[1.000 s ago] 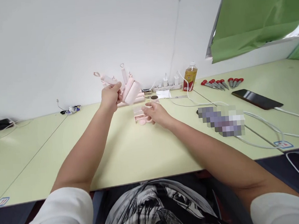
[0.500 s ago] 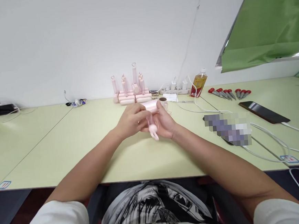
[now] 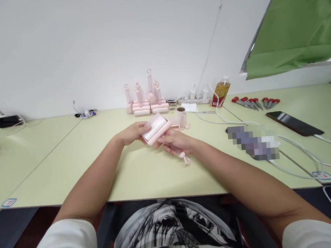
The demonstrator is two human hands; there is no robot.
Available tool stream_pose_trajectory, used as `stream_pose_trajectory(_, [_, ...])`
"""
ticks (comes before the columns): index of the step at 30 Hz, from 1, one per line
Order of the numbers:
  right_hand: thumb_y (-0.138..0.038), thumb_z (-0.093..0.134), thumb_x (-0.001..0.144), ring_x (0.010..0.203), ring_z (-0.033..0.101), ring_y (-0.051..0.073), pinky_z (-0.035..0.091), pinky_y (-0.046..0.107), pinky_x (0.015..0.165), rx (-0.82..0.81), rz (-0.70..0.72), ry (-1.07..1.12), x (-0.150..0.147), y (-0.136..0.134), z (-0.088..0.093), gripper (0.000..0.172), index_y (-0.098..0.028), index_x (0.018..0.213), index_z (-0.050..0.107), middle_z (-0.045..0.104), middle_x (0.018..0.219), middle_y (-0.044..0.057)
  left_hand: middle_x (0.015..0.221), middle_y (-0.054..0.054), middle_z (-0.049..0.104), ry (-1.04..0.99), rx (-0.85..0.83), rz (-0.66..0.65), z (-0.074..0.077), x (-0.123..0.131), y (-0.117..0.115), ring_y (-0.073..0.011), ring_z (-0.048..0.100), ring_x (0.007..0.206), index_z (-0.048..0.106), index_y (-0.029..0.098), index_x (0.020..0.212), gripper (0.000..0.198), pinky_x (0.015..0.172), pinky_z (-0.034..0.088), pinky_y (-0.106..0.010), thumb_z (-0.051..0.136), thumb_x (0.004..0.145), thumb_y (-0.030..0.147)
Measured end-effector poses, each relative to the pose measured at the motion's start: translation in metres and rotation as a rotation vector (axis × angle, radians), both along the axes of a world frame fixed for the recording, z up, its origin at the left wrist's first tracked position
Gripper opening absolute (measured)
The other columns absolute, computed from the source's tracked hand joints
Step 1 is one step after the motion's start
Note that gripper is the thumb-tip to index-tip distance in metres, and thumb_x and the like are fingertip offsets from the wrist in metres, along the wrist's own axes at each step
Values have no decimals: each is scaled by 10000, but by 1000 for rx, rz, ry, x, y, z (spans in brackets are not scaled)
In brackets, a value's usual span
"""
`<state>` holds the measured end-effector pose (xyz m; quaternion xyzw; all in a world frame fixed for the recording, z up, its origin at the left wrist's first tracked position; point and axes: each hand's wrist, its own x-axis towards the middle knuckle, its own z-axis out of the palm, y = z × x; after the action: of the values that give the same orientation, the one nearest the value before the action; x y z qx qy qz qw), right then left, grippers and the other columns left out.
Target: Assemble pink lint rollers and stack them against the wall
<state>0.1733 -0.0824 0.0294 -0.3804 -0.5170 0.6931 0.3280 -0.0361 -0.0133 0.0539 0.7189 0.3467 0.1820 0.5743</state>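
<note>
A pink lint roller [image 3: 156, 128] is tilted above the table in front of me, its white roll facing up inside the pink casing. My left hand [image 3: 134, 134] grips the casing's left end, thumb on top. Around the clear pink handle [image 3: 180, 152], which points down toward me with a ring at its tip, my right hand [image 3: 178, 140] is closed. Just behind the right hand stands a pale roll with a brown core [image 3: 181, 117], next to a pink open part [image 3: 175, 127] partly hidden by that hand.
Several finished-looking pink lint rollers [image 3: 145, 106] are grouped by the wall, some handles upright. To the right are a power strip [image 3: 194, 100], a drink bottle [image 3: 221, 92], red-capped tubes [image 3: 248, 103], a phone [image 3: 294, 123] and white cables. A blurred object [image 3: 251, 142] lies nearer.
The lint roller has turned, so its white roll now shows. My left hand has shifted left onto the casing, and my right hand has closed around the handle.
</note>
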Motion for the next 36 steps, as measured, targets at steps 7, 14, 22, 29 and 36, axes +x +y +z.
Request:
stream_pose_trajectory(7, [-272, 668, 826, 361, 483, 61, 350, 165, 263, -124, 231, -146, -4, -5, -4, 170, -127, 903, 621, 696, 715, 38, 1252, -73, 621, 210, 463, 532, -20, -26, 39, -233, 621, 1051, 576, 252, 1291, 656, 875, 514, -343, 749, 688, 443])
stream_pose_trajectory(14, [-350, 740, 736, 361, 521, 55, 395, 166, 290, -125, 562, -183, -6, -13, -10, 277, -117, 843, 636, 698, 732, 7, 1385, -97, 535, 471, 623, 385, -46, -19, 64, -276, 525, 1265, 583, 213, 1331, 663, 1095, 381, -327, 726, 695, 340])
stream_pose_trajectory(22, [-309, 692, 781, 346, 493, 52, 353, 145, 277, -67, 348, -251, -5, -8, -7, 191, -142, 811, 603, 632, 595, -27, 1438, -147, 447, 527, 792, 454, -37, -12, 54, -350, 405, 1345, 540, 191, 1353, 659, 1123, 327, -476, 687, 732, 352])
stream_pose_trajectory(29, [-250, 660, 803, 375, 509, 68, 374, 163, 286, 4, 270, -273, 1, -4, -2, 139, -142, 811, 572, 605, 601, -20, 1073, -83, 659, 53, 297, 230, -10, 7, -21, -203, 637, 912, 541, 196, 1215, 501, 753, 525, -327, 549, 848, 537])
stream_pose_trajectory(36, [-294, 718, 769, 606, 601, 104, 500, 179, 415, 193, -136, -171, 4, 9, -14, 250, -206, 914, 534, 593, 755, -23, 978, -35, 688, 69, 207, 150, -22, 12, -36, -198, 629, 820, 639, 194, 1051, 386, 659, 485, -285, 658, 767, 455])
